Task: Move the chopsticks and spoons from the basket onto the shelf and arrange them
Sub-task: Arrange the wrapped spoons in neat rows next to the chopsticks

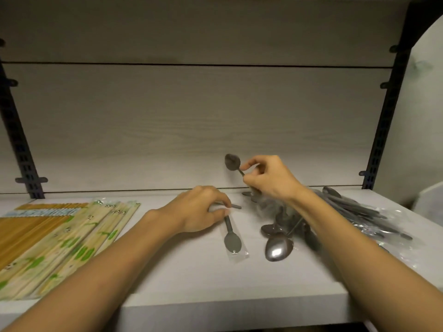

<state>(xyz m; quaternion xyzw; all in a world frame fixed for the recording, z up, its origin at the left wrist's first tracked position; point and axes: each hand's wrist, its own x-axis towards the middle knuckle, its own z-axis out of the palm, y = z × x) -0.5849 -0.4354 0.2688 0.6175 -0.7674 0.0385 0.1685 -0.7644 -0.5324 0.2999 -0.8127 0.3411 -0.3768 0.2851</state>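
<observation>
The right hand (pixel 268 178) is raised above the shelf (pixel 191 279), its grip curled round the handle of a spoon (pixel 232 162) whose bowl points up toward the back panel (pixel 191 116). The left hand (pixel 201 209) rests on the shelf, fingertips pinching the handle of a wrapped spoon (pixel 231 238) that lies flat. A loose pile of spoons (pixel 280 238) sits beneath the right forearm, with bagged spoons (pixel 354 209) further right. Packs of chopsticks (pixel 60 236) lie at the shelf's left end.
</observation>
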